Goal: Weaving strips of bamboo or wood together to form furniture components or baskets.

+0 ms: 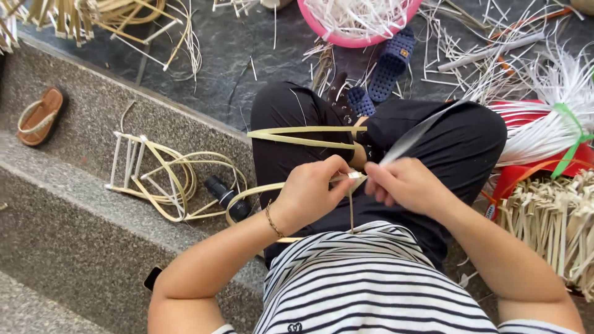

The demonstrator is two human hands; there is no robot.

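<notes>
I sit on a stone step with black trousers and a striped shirt. My left hand [311,190] pinches a joint on a loop of flat yellowish cane strip [297,135] that curves over my lap. My right hand [402,184] is closed on a thin white strip [414,135], blurred with motion, which runs up to the right from the same joint. Both hands meet over my knees, almost touching.
A coil of bent cane strips [167,179] and a small black cylinder [224,195] lie on the step at left. A sandal [38,116] is far left. A pink basin of white strips [356,21], blue slippers [390,65], a white bundle tied green [557,124] and trimmed canes [554,222] surround me.
</notes>
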